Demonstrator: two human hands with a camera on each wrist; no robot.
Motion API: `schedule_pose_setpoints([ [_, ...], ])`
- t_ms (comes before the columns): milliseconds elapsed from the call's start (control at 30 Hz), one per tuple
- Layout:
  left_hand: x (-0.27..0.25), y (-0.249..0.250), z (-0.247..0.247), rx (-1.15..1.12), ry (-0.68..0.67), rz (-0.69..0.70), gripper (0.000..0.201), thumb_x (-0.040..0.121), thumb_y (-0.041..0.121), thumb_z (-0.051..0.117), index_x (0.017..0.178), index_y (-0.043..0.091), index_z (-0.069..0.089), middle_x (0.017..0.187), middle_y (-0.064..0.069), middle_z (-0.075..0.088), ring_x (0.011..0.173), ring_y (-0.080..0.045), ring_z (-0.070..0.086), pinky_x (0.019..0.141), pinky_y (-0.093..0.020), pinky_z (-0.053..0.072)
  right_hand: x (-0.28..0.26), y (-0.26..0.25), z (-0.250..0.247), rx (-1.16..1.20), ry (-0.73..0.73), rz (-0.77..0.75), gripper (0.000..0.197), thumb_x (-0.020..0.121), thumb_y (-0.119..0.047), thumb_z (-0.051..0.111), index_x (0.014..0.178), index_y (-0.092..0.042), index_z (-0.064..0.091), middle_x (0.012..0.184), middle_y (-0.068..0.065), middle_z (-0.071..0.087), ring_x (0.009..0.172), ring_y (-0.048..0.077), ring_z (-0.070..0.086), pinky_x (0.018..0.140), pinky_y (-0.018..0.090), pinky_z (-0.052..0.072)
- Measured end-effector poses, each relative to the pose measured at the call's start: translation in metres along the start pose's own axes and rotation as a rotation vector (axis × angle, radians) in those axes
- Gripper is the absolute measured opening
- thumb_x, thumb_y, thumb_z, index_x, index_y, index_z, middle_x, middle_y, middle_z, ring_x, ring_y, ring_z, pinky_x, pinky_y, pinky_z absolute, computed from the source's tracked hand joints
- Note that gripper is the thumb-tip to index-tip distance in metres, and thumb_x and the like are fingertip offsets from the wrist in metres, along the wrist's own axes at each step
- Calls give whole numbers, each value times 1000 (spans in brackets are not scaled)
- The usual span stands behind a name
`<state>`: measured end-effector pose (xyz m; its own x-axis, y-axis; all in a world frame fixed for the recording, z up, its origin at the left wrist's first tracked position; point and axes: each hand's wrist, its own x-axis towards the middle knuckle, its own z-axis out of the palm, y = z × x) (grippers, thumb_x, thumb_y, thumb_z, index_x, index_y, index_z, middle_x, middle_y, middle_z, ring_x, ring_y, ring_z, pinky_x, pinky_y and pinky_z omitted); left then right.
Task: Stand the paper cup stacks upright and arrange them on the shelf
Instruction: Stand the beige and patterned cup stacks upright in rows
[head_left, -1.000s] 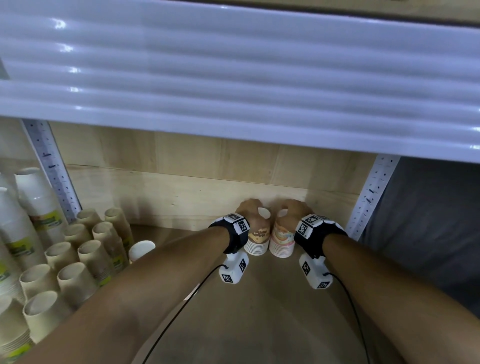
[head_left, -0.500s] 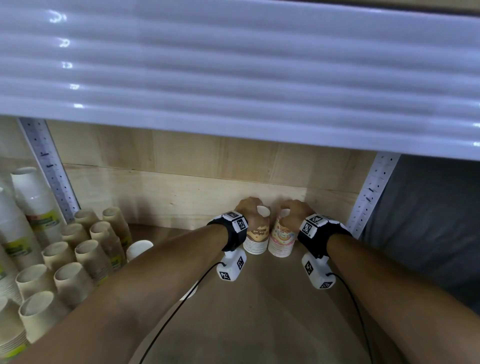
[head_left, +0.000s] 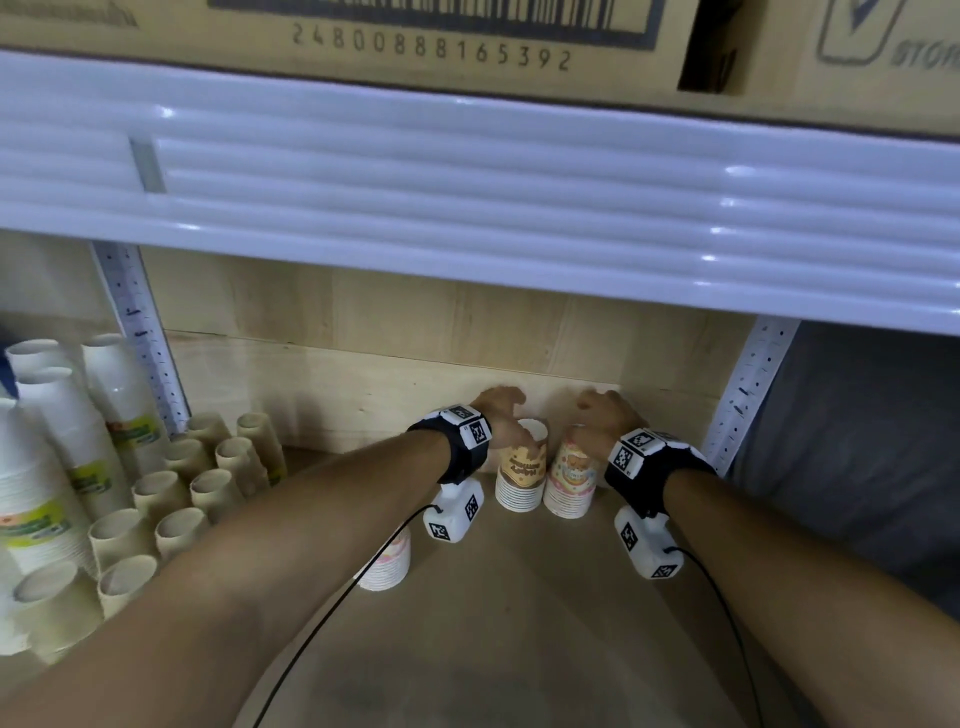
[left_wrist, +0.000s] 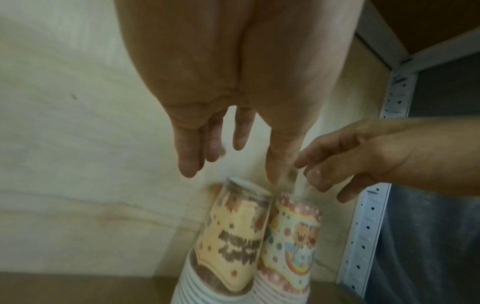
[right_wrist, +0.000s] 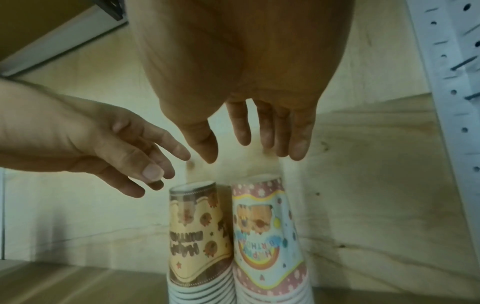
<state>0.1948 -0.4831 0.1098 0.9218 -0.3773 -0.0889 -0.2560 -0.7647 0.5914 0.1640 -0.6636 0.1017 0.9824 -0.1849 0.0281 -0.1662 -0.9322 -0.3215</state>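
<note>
Two stacks of printed paper cups stand side by side, bottoms up, at the back right of the wooden shelf (head_left: 519, 649). The brown-and-yellow stack (head_left: 521, 475) (left_wrist: 228, 244) (right_wrist: 197, 236) is on the left, the pink-and-blue stack (head_left: 570, 480) (left_wrist: 291, 246) (right_wrist: 267, 232) on the right. My left hand (head_left: 501, 415) (left_wrist: 233, 152) hovers just above the brown stack with fingers spread, holding nothing. Above the pink stack my right hand (head_left: 605, 415) (right_wrist: 249, 144) hangs open, clear of the cups. A third printed stack (head_left: 387, 564) stands nearer, partly hidden behind my left forearm.
Several upright stacks of plain beige cups (head_left: 171, 499) and tall white cups with green labels (head_left: 57, 441) fill the shelf's left side. A perforated steel upright (head_left: 743, 400) stands right of the pink stack. A white shelf edge (head_left: 467, 208) hangs overhead, cardboard boxes above.
Both hands gripped the two stacks before; now they have let go and lifted slightly above them. The stacks stay standing against the back wall.
</note>
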Motion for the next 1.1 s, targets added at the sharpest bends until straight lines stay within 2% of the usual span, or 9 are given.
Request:
schedule_pose_setpoints([
  [200, -40, 1, -56, 138, -1, -50, 55, 82, 33, 75, 132, 22, 56, 137, 0, 48, 121, -24, 52, 87, -31, 46, -16, -43, -19, 73, -9, -76, 41, 70, -38, 63, 106, -19, 61, 115, 4, 61, 99, 24, 60, 81, 31, 51],
  [300, -68, 0, -82, 167, -40, -107, 56, 85, 28, 74, 135, 14, 55, 104, -3, 60, 106, -28, 61, 94, -39, 53, -29, -71, -20, 124, -22, -128, 46, 78, -31, 67, 121, -17, 59, 129, 4, 54, 115, 23, 56, 96, 33, 48],
  [367, -88, -3, -98, 182, -51, -157, 56, 85, 27, 75, 135, 14, 54, 82, -1, 58, 90, -27, 62, 92, -41, 54, -40, -93, -18, 118, -13, -177, 45, 81, -30, 68, 123, -19, 59, 130, 3, 54, 115, 23, 56, 94, 27, 47],
  [400, -97, -7, -104, 202, -53, -176, 55, 85, 27, 74, 135, 14, 53, 81, -2, 57, 88, -27, 61, 92, -41, 54, -46, -105, -16, 119, -24, -214, 44, 80, -31, 69, 122, -21, 59, 128, 2, 56, 112, 22, 58, 90, 26, 46],
  [533, -128, -31, -115, 342, -61, -217, 56, 87, 25, 73, 137, 12, 52, 99, -1, 55, 100, -28, 58, 84, -34, 50, -68, -144, -3, 123, -119, -318, 39, 76, -31, 73, 113, -28, 63, 121, -1, 58, 108, 18, 58, 89, 26, 46],
  [667, -148, -66, -112, 439, -107, -285, 56, 84, 23, 74, 135, 15, 54, 135, -1, 53, 119, -22, 53, 96, -32, 46, -87, -172, 13, 118, -216, -407, 43, 79, -25, 75, 121, -24, 64, 120, 0, 59, 109, 19, 58, 89, 26, 46],
  [833, -157, -97, -108, 483, -91, -277, 60, 79, 27, 77, 134, 15, 55, 138, -2, 50, 121, -23, 52, 97, -31, 47, -99, -191, 32, 96, -269, -430, 48, 79, -26, 76, 125, -23, 62, 128, 2, 59, 114, 20, 57, 88, 24, 44],
  [967, -161, -109, -101, 477, -59, -221, 52, 87, 25, 71, 135, 10, 55, 138, -6, 53, 123, -23, 54, 71, -20, 44, -104, -199, 44, 53, -264, -411, 54, 82, -34, 72, 131, -20, 57, 134, 3, 55, 120, 21, 55, 88, 22, 40],
  [1100, -162, -125, -91, 429, 15, -209, 53, 85, 21, 73, 134, 14, 56, 132, -6, 59, 120, -22, 58, 79, -22, 42, -107, -204, 61, -14, -190, -374, 50, 84, -38, 66, 126, -12, 58, 127, 7, 59, 113, 24, 58, 88, 27, 46],
])
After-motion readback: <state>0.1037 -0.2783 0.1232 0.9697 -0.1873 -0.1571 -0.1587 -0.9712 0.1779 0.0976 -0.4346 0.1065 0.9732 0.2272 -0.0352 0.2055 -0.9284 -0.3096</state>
